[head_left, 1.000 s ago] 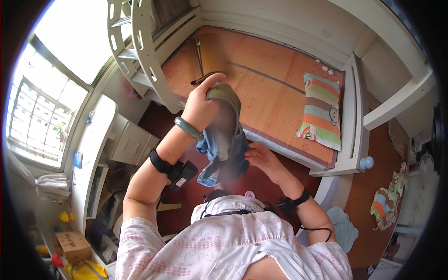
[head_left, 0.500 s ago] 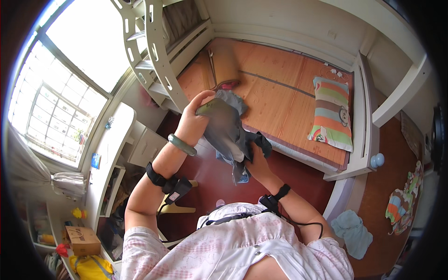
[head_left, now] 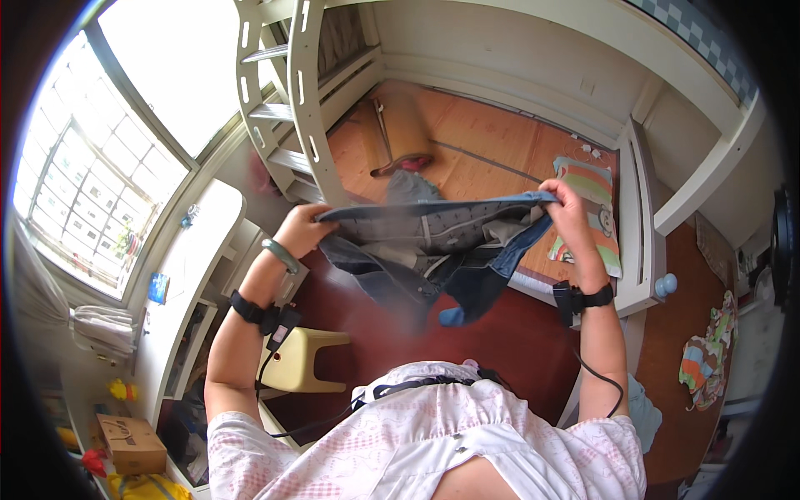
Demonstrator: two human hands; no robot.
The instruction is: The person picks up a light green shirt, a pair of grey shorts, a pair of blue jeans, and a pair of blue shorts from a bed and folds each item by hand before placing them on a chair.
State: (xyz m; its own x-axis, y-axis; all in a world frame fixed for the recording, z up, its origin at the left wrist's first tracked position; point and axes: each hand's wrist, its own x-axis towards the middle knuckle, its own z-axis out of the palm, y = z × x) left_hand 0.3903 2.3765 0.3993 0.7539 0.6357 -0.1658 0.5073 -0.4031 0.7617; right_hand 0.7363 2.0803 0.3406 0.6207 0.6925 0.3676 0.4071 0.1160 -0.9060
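Note:
A pair of blue denim jeans [head_left: 392,277] hangs in the air before me, its waistband stretched wide. My left hand [head_left: 302,230] pinches one end of the waistband, and my right hand [head_left: 570,218] grips the other end, a little higher. Patterned grey lining and pale pocket cloth show inside the waist. The lower parts droop and fold over the dark red floor, partly smeared by motion. Just behind the waistband, a grey-blue cloth [head_left: 410,185] lies at the bed's near edge, its lower part hidden by the jeans.
Ahead stands a bunk bed with an orange-brown mat [head_left: 479,137], a rolled mat [head_left: 400,137] and a striped pillow [head_left: 593,212]. Its white ladder [head_left: 307,92] rises at the left. A yellow stool [head_left: 304,360] stands below my left forearm. At right lie a light-blue cloth [head_left: 643,417] and a multicoloured cloth [head_left: 704,358].
The bunched jeans are now spread out by the waistband. My right hand has moved up and right to one end; my left hand has moved left and slightly down with the other.

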